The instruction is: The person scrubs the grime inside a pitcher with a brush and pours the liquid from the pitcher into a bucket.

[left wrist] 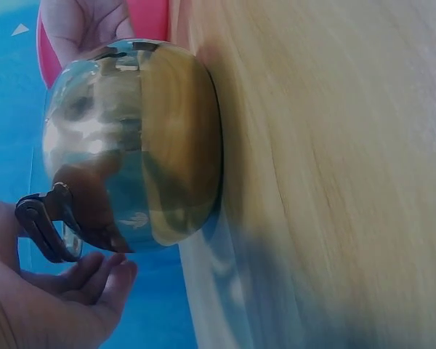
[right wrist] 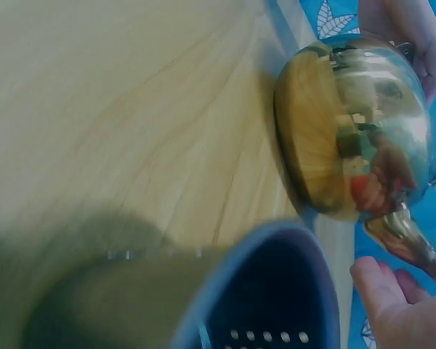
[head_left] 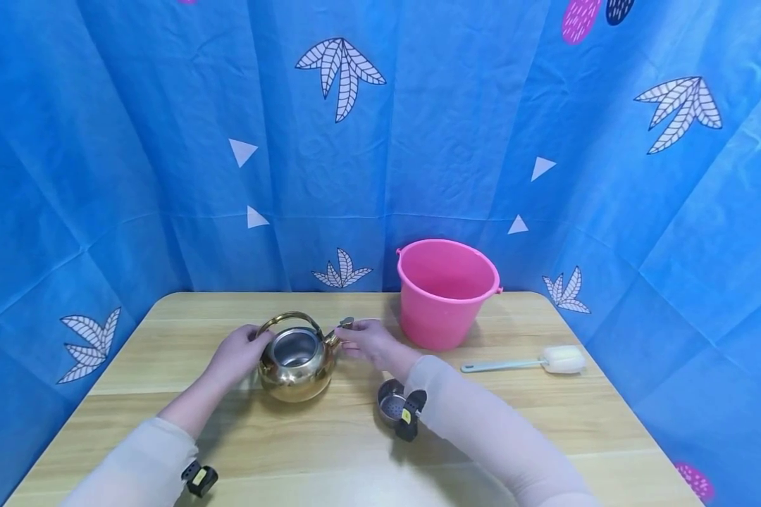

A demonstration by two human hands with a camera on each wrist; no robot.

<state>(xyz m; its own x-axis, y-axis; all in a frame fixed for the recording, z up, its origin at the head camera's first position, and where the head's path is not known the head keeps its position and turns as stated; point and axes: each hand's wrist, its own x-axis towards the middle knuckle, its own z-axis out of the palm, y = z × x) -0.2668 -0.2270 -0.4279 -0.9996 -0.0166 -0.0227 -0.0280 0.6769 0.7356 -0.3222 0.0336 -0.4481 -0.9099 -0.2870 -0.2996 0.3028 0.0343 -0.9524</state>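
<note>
A shiny gold kettle (head_left: pixel 296 384) stands lidless on the wooden table, its grey inside showing from above. At its left side, my left hand (head_left: pixel 244 352) holds the base of the arched handle (head_left: pixel 292 315), thumb and fingers on either side of the bracket (left wrist: pixel 51 218). My right hand (head_left: pixel 369 341) pinches the spout (right wrist: pixel 405 236) on the opposite side, near its tip. Below my right forearm lies a metal strainer (head_left: pixel 391 406) with small holes in its bottom, partly covered by the wrist camera in the head view.
Behind my right hand stands a pink bucket (head_left: pixel 440 317). To the right lies a sponge brush (head_left: pixel 562 360) with a pale blue handle (head_left: pixel 501 366). A blue patterned curtain (head_left: pixel 330 176) hangs round the table's (head_left: pixel 330 458) back and sides.
</note>
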